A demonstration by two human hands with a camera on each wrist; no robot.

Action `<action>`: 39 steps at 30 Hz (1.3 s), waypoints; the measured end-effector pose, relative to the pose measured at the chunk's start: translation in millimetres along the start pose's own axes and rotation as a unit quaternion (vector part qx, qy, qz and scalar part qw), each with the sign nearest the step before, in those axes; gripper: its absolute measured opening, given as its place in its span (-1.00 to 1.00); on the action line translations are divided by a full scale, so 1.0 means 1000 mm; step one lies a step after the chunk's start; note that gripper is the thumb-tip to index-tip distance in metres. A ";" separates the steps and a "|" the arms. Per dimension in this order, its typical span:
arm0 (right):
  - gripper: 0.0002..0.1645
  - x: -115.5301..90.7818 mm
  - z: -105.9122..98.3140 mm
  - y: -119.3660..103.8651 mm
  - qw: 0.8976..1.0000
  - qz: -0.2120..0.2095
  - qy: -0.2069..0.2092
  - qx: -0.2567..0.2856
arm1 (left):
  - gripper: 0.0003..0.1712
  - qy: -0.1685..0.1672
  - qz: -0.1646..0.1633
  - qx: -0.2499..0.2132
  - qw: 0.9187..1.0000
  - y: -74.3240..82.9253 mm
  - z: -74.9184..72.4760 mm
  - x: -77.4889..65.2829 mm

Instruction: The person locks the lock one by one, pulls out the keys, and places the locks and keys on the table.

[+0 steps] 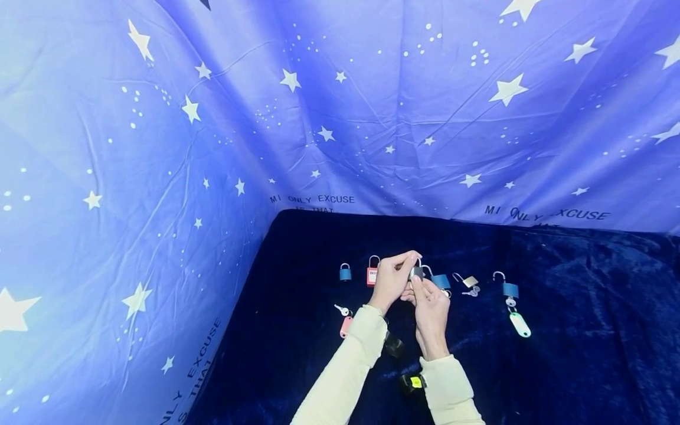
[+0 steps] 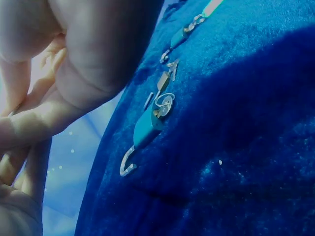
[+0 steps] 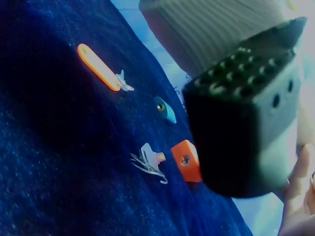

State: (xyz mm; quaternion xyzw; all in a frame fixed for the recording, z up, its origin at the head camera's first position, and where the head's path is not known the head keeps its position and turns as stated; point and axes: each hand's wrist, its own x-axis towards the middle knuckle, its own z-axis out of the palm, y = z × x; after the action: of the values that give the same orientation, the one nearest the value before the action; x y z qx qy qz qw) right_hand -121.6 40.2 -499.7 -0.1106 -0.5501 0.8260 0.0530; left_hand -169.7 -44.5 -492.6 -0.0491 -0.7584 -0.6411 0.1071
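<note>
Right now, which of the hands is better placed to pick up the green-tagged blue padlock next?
Probably the right hand: it is nearer the green-tagged padlock, while the left hand sits farther across. Both hold the dark padlock.

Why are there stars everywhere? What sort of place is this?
Probably a corner curtained off indoors, though I can't tell which room: starry sheets hang on two sides, dark blue plush cloth spreads below, and padlocks lie on it.

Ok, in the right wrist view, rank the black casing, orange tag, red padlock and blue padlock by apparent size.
1. Black casing, boosted by nearness to the camera.
2. Orange tag and red padlock: too close to rank; tag longer, padlock broader.
3. Blue padlock.
</note>
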 end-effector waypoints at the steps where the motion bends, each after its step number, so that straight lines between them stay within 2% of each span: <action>1: -0.72 0.000 0.000 0.000 1.000 -0.003 0.002 0.002 | -0.74 -0.001 0.001 -0.001 1.000 -0.001 0.000 0.000; 7: -0.73 -0.002 0.002 0.002 0.999 -0.029 0.014 0.004 | -0.75 -0.003 0.013 0.014 1.000 -0.004 0.000 0.001; 11: -0.73 -0.002 0.002 0.003 0.999 -0.040 0.020 0.002 | -0.74 -0.005 0.015 -0.009 1.000 -0.006 0.002 0.001; 15: -0.72 -0.003 0.001 0.004 0.999 -0.032 0.030 0.000 | -0.75 -0.003 0.012 -0.032 0.999 -0.005 0.004 -0.003; 20: -0.64 -0.004 0.001 0.002 0.998 -0.039 0.049 -0.029 | -0.77 0.004 0.008 -0.050 0.999 0.000 0.009 -0.005; 21: -0.63 -0.004 0.001 0.001 0.997 -0.043 0.048 -0.036 | -0.78 0.005 0.006 -0.053 0.999 0.005 0.008 -0.006; 25: -0.61 -0.006 0.003 -0.005 0.997 -0.048 0.036 -0.055 | -0.77 0.010 -0.003 -0.061 0.998 0.005 0.009 -0.007; 28: -0.62 -0.006 0.004 -0.007 0.996 -0.044 0.041 -0.060 | -0.75 0.007 0.004 -0.058 0.998 -0.005 0.012 -0.006; 32: -0.61 -0.004 0.004 -0.006 0.996 -0.033 0.048 -0.061 | -0.76 0.006 -0.004 -0.060 0.998 -0.005 0.013 -0.006; 39: -0.59 -0.002 0.003 -0.005 0.998 -0.029 0.034 -0.039 | -0.76 -0.003 -0.007 -0.059 0.998 -0.001 0.009 -0.003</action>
State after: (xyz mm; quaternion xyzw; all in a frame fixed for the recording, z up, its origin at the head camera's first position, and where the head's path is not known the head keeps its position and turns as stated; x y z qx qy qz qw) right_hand -120.3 39.1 -493.5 -0.1244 -0.5826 0.7979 0.0917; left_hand -168.0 -36.1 -495.6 -0.0518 -0.7201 -0.6850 0.0974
